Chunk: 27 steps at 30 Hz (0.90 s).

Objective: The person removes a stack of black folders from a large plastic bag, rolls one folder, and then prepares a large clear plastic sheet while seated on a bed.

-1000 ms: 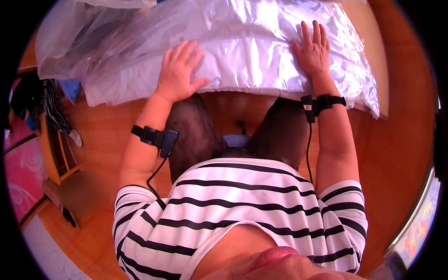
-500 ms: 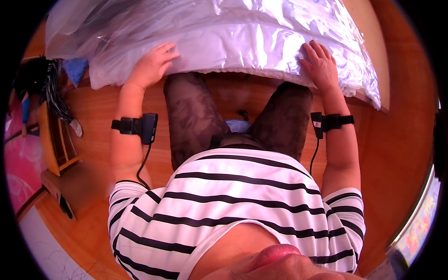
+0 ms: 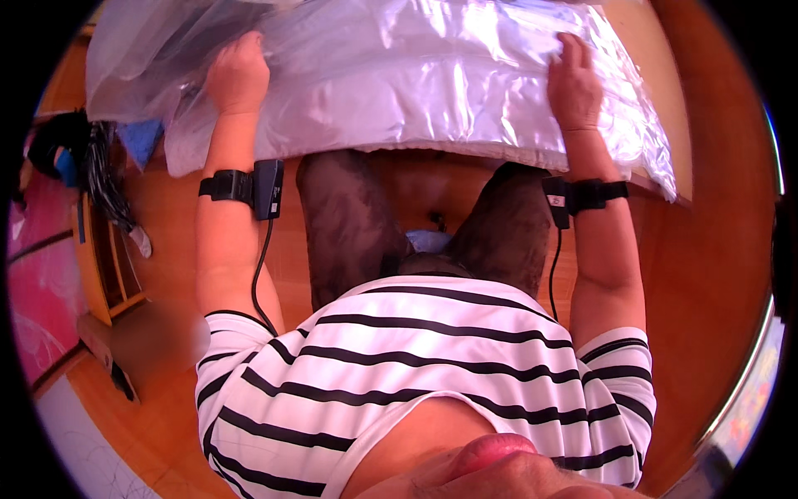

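Translucent, glossy plastic sheeting (image 3: pixel 399 100) over beige table (image 3: pixel 667 83); left hand (image 3: pixel 239 75), grip unclear, and loosely open right hand (image 3: pixel 575 90), both now farther from near edge.

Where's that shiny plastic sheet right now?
In the head view, the shiny plastic sheet spreads across the top, in front of the person's legs, with the left hand over its left part and the right hand over its right.

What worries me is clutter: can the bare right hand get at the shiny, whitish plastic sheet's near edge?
Probably yes: the right hand is over the plastic sheet, with nothing visible between it and the near edge.
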Available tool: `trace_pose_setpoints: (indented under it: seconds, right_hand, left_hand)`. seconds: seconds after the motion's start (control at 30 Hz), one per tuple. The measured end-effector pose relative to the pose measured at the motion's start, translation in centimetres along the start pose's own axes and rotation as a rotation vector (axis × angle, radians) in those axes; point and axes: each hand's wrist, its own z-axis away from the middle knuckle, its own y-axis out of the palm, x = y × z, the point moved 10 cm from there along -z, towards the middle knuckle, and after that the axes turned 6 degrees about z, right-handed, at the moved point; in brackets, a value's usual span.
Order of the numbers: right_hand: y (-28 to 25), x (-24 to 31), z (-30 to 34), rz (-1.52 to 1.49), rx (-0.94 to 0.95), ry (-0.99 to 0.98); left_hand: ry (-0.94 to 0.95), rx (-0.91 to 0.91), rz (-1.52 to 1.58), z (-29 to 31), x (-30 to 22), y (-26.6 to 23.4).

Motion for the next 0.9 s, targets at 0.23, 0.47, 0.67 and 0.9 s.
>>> trace_pose_setpoints:
  seconds: [0.23, 0.47, 0.67, 0.9]
  right_hand:
    - [8.2, 1.1, 5.4, 0.128, 0.456, -0.119]
    - [8.8, 2.3, 4.6, 0.116, 0.464, -0.111]
    - [8.4, 0.9, 5.4, 0.198, 0.544, -0.077]
    - [6.7, -3.2, 7.8, 0.404, 0.616, 0.073]
  left_hand:
    - [0.167, -0.270, -0.219, -0.7, -7.4, -1.8]
    - [0.251, 0.377, 0.344, 7.1, -15.5, 6.1]
    - [-0.037, 0.272, 0.206, 7.7, -7.5, 5.9]
    - [-0.283, 0.072, 0.144, 10.3, 0.6, 1.6]
